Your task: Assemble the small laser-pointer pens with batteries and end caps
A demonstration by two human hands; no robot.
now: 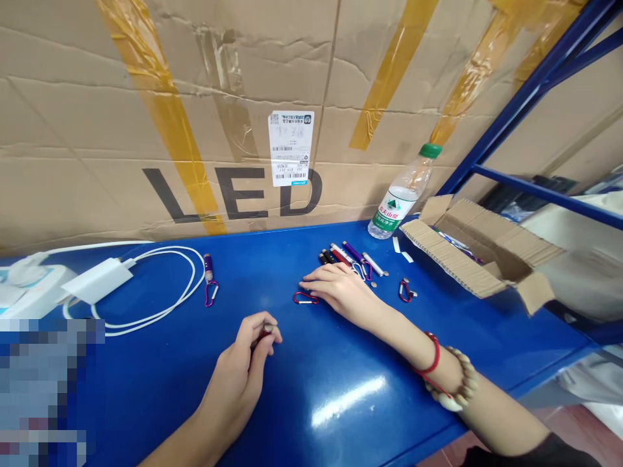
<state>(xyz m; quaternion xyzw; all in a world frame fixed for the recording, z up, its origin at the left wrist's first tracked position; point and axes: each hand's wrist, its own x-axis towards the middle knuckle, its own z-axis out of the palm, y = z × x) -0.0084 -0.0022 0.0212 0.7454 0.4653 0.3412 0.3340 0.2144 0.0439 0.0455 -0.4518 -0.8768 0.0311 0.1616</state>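
Note:
My left hand (243, 363) is closed around a small dark red cylinder (265, 329), perhaps a mini flashlight; only its silvery round end shows clearly. My right hand (343, 292) reaches palm down over the table, fingers stretched out. Beside its fingertips lies a red carabiner clip (305, 298). Just beyond that hand is a bunch of pen-like mini flashlights (354, 251) in black, red, white and purple, some with clips. Farther right rests another small red clip (404, 290). A purple mini flashlight (209, 267) with its clip lies apart on the left.
The blue tabletop (311, 402) backs onto a large taped cardboard box (233, 84). A water bottle (396, 198) leans at the back. An open carton (452, 266) holds pens at the right, by a blue metal frame (530, 97). A white adapter (100, 280) and coiled cable (187, 295) lie left.

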